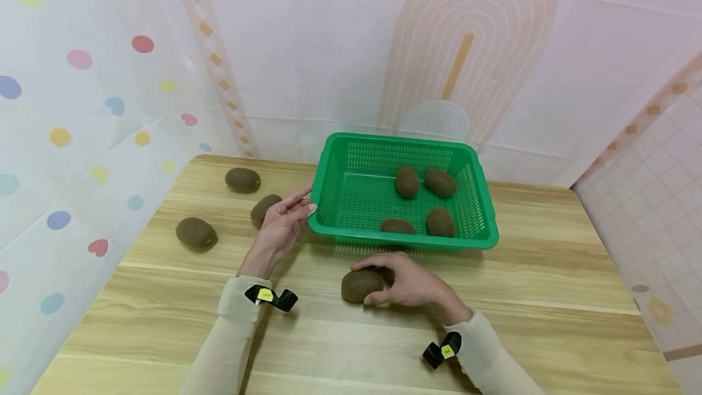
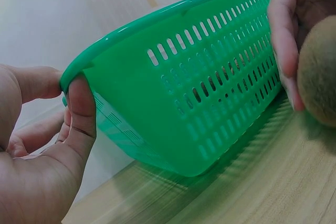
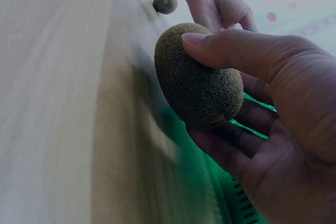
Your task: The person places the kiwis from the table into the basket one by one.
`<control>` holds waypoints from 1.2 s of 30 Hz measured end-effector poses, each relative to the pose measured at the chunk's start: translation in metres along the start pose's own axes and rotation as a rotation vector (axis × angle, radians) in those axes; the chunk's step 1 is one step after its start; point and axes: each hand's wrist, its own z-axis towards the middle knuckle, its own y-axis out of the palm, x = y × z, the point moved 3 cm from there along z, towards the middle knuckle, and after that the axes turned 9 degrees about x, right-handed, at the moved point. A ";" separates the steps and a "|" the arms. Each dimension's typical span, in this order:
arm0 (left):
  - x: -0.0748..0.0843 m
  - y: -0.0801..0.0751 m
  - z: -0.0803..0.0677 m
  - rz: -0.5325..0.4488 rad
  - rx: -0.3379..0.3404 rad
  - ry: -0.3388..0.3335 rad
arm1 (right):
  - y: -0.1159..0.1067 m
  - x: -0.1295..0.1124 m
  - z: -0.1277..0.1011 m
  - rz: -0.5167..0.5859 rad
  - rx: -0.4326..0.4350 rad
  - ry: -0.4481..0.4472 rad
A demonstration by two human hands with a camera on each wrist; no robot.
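Note:
A green plastic basket [image 1: 356, 234] with slotted walls stands toward the back of the table. My left hand [image 1: 281, 228] pinches its left rim, thumb on one side and fingers on the other, as the left wrist view shows up close. Several brown kiwis lie inside, among them one kiwi [image 1: 407, 182] near the middle. In front of the basket, my right hand [image 1: 411, 282] grips a fuzzy kiwi [image 3: 197, 77] between thumb and fingers, low over the table in the head view. The palm faces the basket's front wall [image 2: 131, 114].
Three kiwis lie on the wooden table [image 1: 329, 352] left of the basket: a back kiwi [image 1: 242, 180], a front kiwi [image 1: 195, 233] and a kiwi [image 1: 264, 209] partly behind my left hand. A patterned cloth [image 1: 307, 47] hangs close behind and beside the table.

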 end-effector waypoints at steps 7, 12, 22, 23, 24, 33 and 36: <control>0.000 0.000 0.000 -0.004 -0.003 0.003 | -0.007 -0.011 0.000 -0.015 0.028 -0.018; 0.000 0.000 -0.001 -0.007 -0.002 0.005 | -0.012 -0.021 -0.001 -0.015 0.056 -0.056; -0.001 -0.001 -0.001 -0.017 0.002 0.004 | -0.022 -0.038 -0.004 0.010 0.139 -0.125; -0.001 -0.001 -0.001 -0.017 0.001 0.004 | -0.023 -0.040 -0.004 0.013 0.151 -0.138; -0.001 -0.001 -0.001 -0.016 0.001 0.004 | -0.024 -0.041 -0.005 0.016 0.160 -0.148; -0.001 0.001 0.000 -0.008 -0.008 0.017 | -0.038 -0.048 -0.009 0.027 0.262 -0.156; 0.000 0.001 -0.001 -0.009 -0.009 0.019 | -0.043 -0.049 -0.009 0.040 0.302 -0.170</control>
